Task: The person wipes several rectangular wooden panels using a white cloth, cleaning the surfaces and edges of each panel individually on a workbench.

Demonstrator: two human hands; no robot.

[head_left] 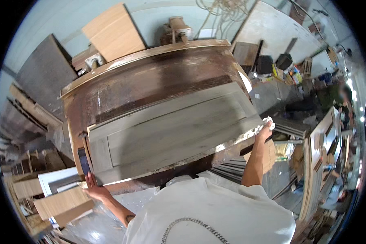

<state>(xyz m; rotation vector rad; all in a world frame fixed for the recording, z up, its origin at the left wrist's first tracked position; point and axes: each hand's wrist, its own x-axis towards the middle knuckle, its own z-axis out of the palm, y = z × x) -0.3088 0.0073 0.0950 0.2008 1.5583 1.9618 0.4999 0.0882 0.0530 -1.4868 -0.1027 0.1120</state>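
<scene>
Left hand (95,188) of the person is at the near left corner of a grey panel (173,132), with the fingers pointing forward along its edge; one cannot tell whether it grips this corner or only rests against it. Right hand (265,132) is closed around a white crumpled wad (269,120), at the near right corner of the same panel; if the wad is cloth or paper is not clear. The panel lies slantwise on a brown worktable (124,87), its left end nearer to the person, and on its face one sees a rectangular frame line. Its near edge looks whitish and uneven. Just beyond the left fingers, beside the short left edge of the panel, is a dark oblong object (83,160). Behind the worktable, a light wooden board (114,32) leans near the wall. Below the right forearm there is a stack of grey strips (230,168).
</scene>
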